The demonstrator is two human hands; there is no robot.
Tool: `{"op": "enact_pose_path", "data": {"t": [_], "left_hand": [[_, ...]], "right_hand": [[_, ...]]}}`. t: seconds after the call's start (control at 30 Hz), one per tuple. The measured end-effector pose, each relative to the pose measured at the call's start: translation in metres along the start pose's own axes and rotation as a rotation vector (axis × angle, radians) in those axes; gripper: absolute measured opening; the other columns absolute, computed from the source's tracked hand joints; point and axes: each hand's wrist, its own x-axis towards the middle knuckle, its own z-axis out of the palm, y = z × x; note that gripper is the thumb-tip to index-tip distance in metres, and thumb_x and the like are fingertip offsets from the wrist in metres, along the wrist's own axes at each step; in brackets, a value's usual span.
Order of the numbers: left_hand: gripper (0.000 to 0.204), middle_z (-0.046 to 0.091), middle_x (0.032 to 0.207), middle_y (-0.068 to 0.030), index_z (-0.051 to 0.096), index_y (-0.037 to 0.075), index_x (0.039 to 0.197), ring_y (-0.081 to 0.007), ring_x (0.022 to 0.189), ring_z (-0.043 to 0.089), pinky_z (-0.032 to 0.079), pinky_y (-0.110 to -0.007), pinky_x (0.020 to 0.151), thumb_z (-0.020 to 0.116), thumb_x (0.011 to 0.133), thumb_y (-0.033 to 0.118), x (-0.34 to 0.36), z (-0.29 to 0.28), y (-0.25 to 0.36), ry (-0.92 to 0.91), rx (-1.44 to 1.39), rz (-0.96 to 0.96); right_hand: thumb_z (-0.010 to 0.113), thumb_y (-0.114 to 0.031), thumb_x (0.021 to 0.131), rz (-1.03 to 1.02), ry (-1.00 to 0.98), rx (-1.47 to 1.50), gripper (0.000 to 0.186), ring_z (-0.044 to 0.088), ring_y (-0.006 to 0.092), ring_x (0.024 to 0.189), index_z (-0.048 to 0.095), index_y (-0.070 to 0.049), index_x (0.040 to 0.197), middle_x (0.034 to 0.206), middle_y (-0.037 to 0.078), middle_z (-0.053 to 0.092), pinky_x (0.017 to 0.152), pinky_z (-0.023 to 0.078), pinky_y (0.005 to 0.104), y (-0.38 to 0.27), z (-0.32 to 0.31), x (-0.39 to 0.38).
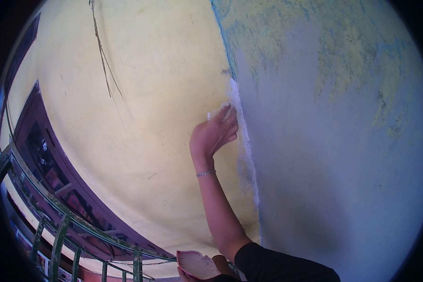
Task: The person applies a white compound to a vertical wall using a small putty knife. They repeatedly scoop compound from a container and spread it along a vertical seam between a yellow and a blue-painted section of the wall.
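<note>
My right hand (215, 134) is raised against the corner where a yellow wall (150, 117) meets a grey-blue wall (324, 164). It presses a small whitish putty blade (217, 112) to the corner, beside a strip of white putty (246, 136) that runs down the edge. A thin bracelet circles that wrist. At the lower edge my left hand (219, 264), mostly hidden, holds a shallow pan of pale putty (197, 264).
A dark purple frame (56, 174) curves along the left, with a green metal railing (61, 235) below it. A thin dry strand (103, 56) hangs down the yellow wall. The grey-blue wall's top shows patchy yellow and blue paint (352, 51).
</note>
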Motion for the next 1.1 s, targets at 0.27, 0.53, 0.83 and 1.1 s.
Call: {"op": "enact_pose_path", "data": {"t": [0.27,0.53,0.83,1.1], "left_hand": [[0.062,0.059,0.139,-0.0108,0.049,0.013,0.147,-0.0332,0.128,0.057,0.046,-0.051,0.109,0.042,0.103,0.056,0.004,-0.008,0.005,-0.044,0.001,0.016],[0.063,0.058,0.141,-0.0108,0.048,0.013,0.148,-0.0332,0.129,0.056,0.045,-0.052,0.110,0.043,0.103,0.057,0.000,-0.004,0.009,0.017,-0.011,0.006],[0.064,0.058,0.141,-0.0106,0.048,0.013,0.148,-0.0332,0.129,0.056,0.045,-0.052,0.110,0.044,0.102,0.057,-0.001,-0.014,0.012,-0.042,0.019,0.029],[0.064,0.058,0.141,-0.0105,0.048,0.013,0.148,-0.0332,0.128,0.056,0.045,-0.052,0.110,0.044,0.102,0.058,0.000,-0.028,0.019,-0.054,0.020,0.034]], "right_hand": [[0.056,-0.008,0.096,0.291,0.094,0.186,0.057,0.045,0.0455,0.129,0.041,0.008,0.148,0.149,0.029,0.042,0.105,0.036,0.0581,-0.011,0.008,0.008],[0.053,-0.008,0.095,0.525,0.039,0.296,0.040,0.059,0.0480,0.113,0.052,0.009,0.132,0.133,0.032,0.055,0.093,0.048,0.0589,-0.053,0.003,0.054],[0.052,-0.009,0.098,0.635,-0.195,0.478,0.040,0.057,0.0477,0.113,0.048,0.009,0.133,0.132,0.029,0.052,0.092,0.047,0.0564,-0.090,-0.027,0.092],[0.048,-0.008,0.096,0.643,-0.059,0.464,0.034,0.059,0.0477,0.112,0.055,0.008,0.125,0.123,0.030,0.059,0.097,0.046,0.0550,-0.110,-0.019,0.104]]}}
